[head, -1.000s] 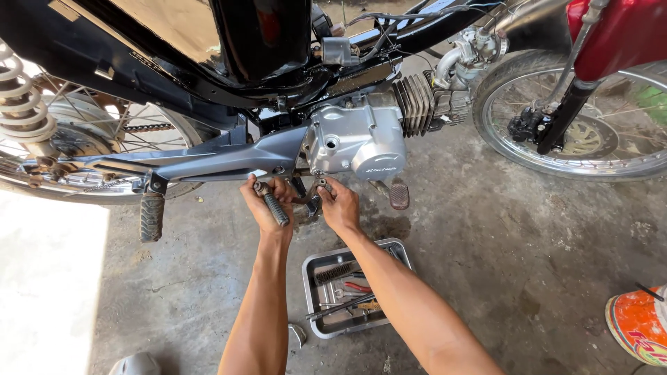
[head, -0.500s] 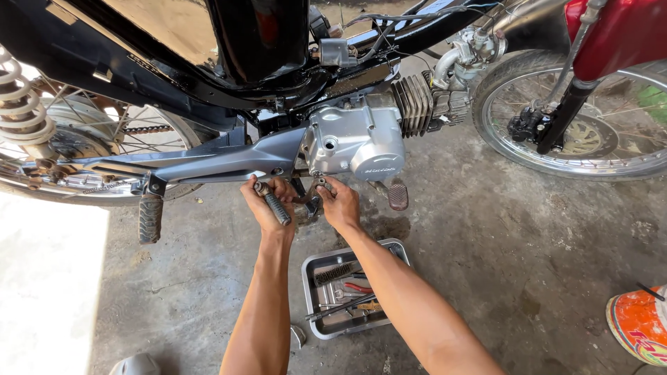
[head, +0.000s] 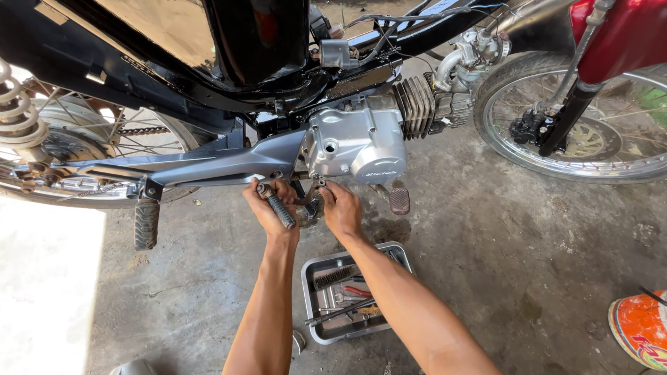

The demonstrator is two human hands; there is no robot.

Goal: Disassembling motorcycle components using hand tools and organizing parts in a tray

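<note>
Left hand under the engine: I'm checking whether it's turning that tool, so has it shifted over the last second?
No. The left hand grips the ribbed tool handle at the same spot below the silver engine cover, as before.

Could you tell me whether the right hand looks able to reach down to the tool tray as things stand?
Probably yes. The tool tray lies on the floor just under the right forearm, with nothing between them. The right hand is busy at the engine, so it would have to let go first.
</note>
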